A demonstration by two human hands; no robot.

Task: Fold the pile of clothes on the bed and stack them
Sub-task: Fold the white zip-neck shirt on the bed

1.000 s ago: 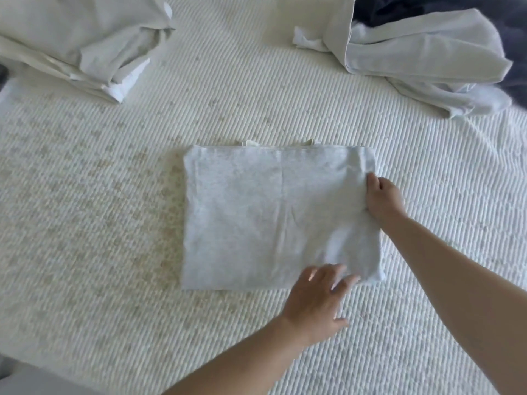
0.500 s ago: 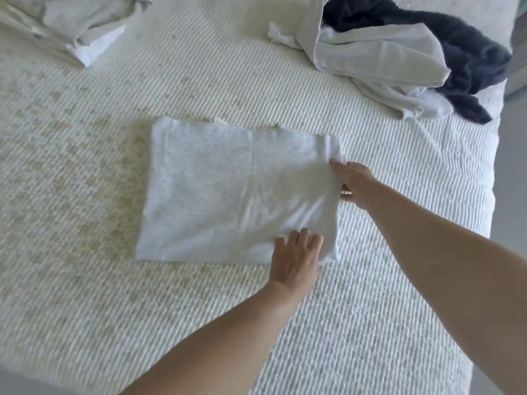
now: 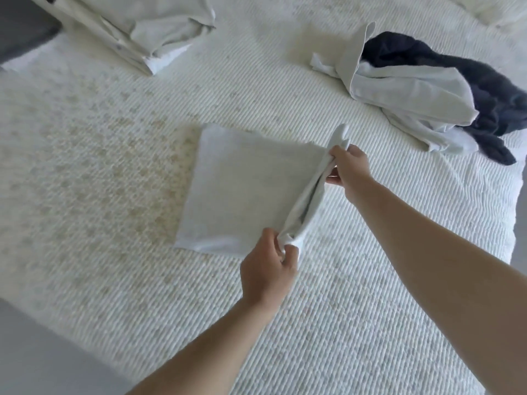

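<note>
Bright, soft daylight, even across the bed (image 3: 370, 323) — source can't be told. Shadows faint: a thin dim band under the raised edge of the shirt (image 3: 245, 189), slight shade beneath the forearms. No glare; whites near washed out, weave detail weak at top right. Motion blur over most of the frame — bed texture smeared at left. Wide-angle bending at edges; bed edge curves at right.
</note>
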